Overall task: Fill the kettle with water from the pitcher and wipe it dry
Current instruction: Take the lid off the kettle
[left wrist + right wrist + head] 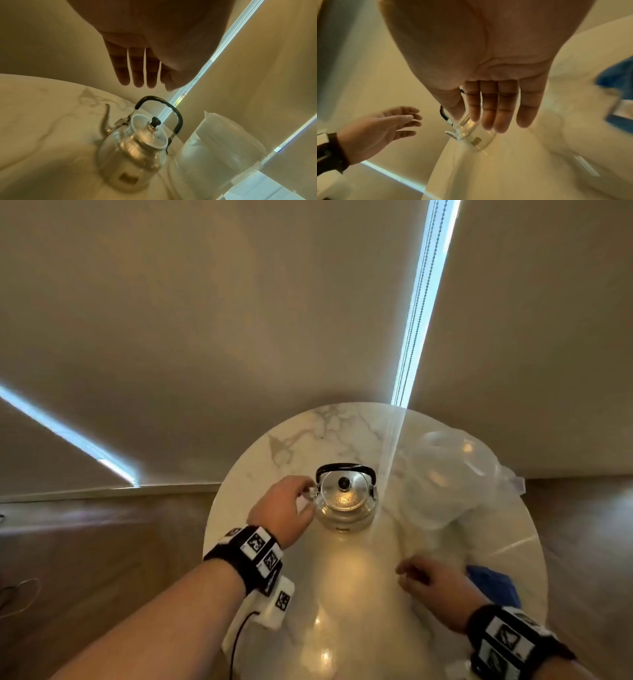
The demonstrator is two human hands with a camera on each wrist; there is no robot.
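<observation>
A glass kettle (344, 501) with a black handle and its lid on stands in the middle of the round marble table (308, 433); it also shows in the left wrist view (135, 146) and, partly hidden by fingers, in the right wrist view (471, 136). My left hand (291, 508) hovers just left of the kettle near its spout, fingers straight and holding nothing (140, 75). My right hand (428, 580) floats over the table's near right, fingers extended and empty (496, 115). A clear plastic pitcher (445, 474) stands right of the kettle (219, 146).
A blue cloth (493, 580) lies at the table's right edge, just beyond my right hand (618, 81). Pale roller blinds with a bright gap (421, 302) hang behind the table. Wood floor (102, 542) surrounds it.
</observation>
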